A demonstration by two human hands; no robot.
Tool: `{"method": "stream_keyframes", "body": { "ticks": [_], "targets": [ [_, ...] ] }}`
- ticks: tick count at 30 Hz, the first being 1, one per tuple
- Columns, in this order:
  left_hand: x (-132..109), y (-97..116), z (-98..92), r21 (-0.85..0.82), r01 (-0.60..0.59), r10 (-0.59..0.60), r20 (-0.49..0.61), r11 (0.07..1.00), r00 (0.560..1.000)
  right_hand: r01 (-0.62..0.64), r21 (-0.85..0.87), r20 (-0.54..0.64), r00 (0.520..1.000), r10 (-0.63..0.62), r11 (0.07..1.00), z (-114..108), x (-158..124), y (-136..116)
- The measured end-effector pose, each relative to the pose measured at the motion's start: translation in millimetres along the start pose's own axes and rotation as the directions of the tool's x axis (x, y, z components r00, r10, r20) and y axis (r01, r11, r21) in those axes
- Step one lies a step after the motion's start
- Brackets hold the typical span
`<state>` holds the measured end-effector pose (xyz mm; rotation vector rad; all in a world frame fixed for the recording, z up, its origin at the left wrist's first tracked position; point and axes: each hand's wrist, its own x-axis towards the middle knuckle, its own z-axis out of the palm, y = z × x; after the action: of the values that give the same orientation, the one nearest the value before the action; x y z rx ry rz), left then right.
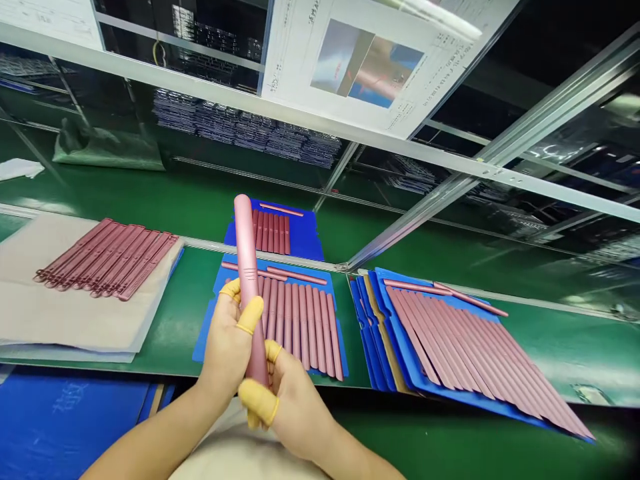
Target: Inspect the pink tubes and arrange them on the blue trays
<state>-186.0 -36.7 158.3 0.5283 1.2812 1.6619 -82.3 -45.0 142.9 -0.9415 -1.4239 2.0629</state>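
My left hand [227, 347] and my right hand [293, 407] both grip a long pink rounded bar-shaped housing [249, 267], which stands nearly upright in front of me. Yellow finger cots cover several fingertips on both hands. Just beyond my hands, a blue sheet [207, 333] carries a row of similar pink bars [300, 327]. My hands hide its near left part. Further right, a larger blue sheet [415, 363] holds more pink bars [465, 347], fanned at a slant.
Ribbed pink parts [107, 259] lie on a beige sheet [60, 320] at left. A third blue sheet [310, 243] with pink bars sits behind. All rest on a green conveyor belt [550, 353], below a metal rail [500, 167] and a hanging paper instruction sheet [370, 60].
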Motion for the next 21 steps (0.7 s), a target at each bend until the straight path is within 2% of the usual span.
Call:
{"method": "stream_keyframes", "body": {
  "ticks": [3, 7, 10, 21],
  "targets": [
    [-0.3, -3.5, 2.7, 0.009, 0.001, -0.001, 0.009, 1.0, 1.0, 0.038, 0.008, -0.042, 0.998, -0.038, 0.999, -0.3, -0.4, 4.6],
    [-2.0, -3.1, 5.2, -0.139, 0.102, -0.084, 0.128, 0.985, 0.988, 0.111, 0.09, -0.015, 0.994, -0.11, 0.99, -2.3, 0.0, 11.4],
    [-3.9, -1.7, 5.0, -0.183, 0.176, -0.14, 0.196, 0.967, 0.971, 0.136, 0.153, -0.004, 0.991, -0.137, 0.979, -2.3, -1.8, 13.6],
    [-6.1, -0.9, -5.3, -0.194, 0.199, -0.154, 0.224, 0.961, 0.962, 0.174, 0.18, 0.028, 0.983, -0.182, 0.968, 6.1, -4.7, 15.3]
  ]
}}
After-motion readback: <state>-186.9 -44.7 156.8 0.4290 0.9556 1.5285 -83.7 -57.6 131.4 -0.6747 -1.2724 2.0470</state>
